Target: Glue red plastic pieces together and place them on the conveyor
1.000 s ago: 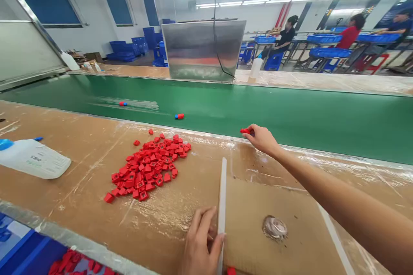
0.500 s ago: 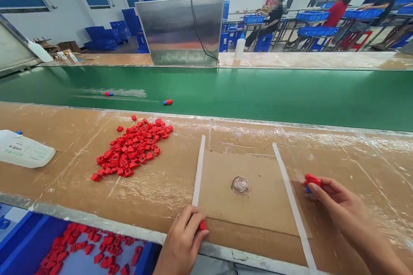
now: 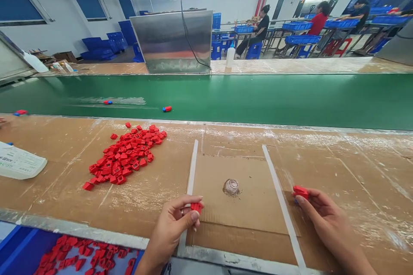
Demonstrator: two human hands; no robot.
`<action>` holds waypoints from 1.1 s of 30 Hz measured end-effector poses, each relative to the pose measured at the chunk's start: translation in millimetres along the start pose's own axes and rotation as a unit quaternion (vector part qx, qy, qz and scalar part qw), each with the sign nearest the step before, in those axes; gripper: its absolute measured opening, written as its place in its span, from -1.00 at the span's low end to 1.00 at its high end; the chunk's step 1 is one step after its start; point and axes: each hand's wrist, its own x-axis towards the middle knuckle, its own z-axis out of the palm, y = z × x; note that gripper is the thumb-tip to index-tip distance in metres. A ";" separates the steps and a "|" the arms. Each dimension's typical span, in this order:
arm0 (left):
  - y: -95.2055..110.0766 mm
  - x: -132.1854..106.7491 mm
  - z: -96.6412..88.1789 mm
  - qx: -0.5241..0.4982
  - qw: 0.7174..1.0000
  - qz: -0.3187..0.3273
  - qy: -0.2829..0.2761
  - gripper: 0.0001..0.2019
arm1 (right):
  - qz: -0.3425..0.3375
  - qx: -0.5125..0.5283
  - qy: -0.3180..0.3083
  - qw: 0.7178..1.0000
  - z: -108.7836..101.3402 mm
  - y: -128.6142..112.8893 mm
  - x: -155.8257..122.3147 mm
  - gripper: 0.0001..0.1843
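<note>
Between the thumb and fingers of my left hand (image 3: 171, 227) is a small red plastic piece (image 3: 196, 207), held just above the cardboard near the left white tape strip. My right hand (image 3: 329, 219) pinches a red-and-blue plastic piece (image 3: 300, 192) to the right of the other tape strip; its blue part is mostly hidden under the thumb. Between the hands, a round whitish lump (image 3: 231, 186) sits on a cardboard sheet (image 3: 245, 215). A pile of red plastic pieces (image 3: 124, 154) lies on the table to the left.
A blue bin (image 3: 22, 245) with more red pieces stands below the table edge at left. A white bottle (image 3: 19, 161) lies on the far left. Beyond the table runs a green conveyor belt (image 3: 274, 99) with several red-and-blue pieces. Another person's fingers (image 3: 2, 121) show at the left edge.
My left hand has risen and turned, bringing its red piece into view. My right hand still holds its piece. The view has tilted up slightly, and another red-and-blue piece shows at far left.
</note>
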 end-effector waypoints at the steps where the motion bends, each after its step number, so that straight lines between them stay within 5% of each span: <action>1: -1.0 -0.2 1.2 -0.034 0.999 -0.007 0.008 -0.70 | -0.004 -0.001 -0.003 1.000 -0.6 -0.5 -0.1 -0.54; 11: -12.4 13.2 11.2 -0.120 0.990 -0.064 0.034 -0.70 | -0.049 -0.063 -0.100 0.992 6.0 -31.8 2.7 -0.60; 20: -25.4 11.7 30.7 -0.145 0.987 -0.064 -0.034 -0.71 | -0.204 -0.159 -0.185 0.948 55.3 -97.8 10.9 -0.76; 33: -35.4 8.4 29.5 -0.191 0.976 -0.059 -0.083 -0.65 | -0.261 -0.238 -0.222 0.909 72.1 -108.2 7.2 -0.77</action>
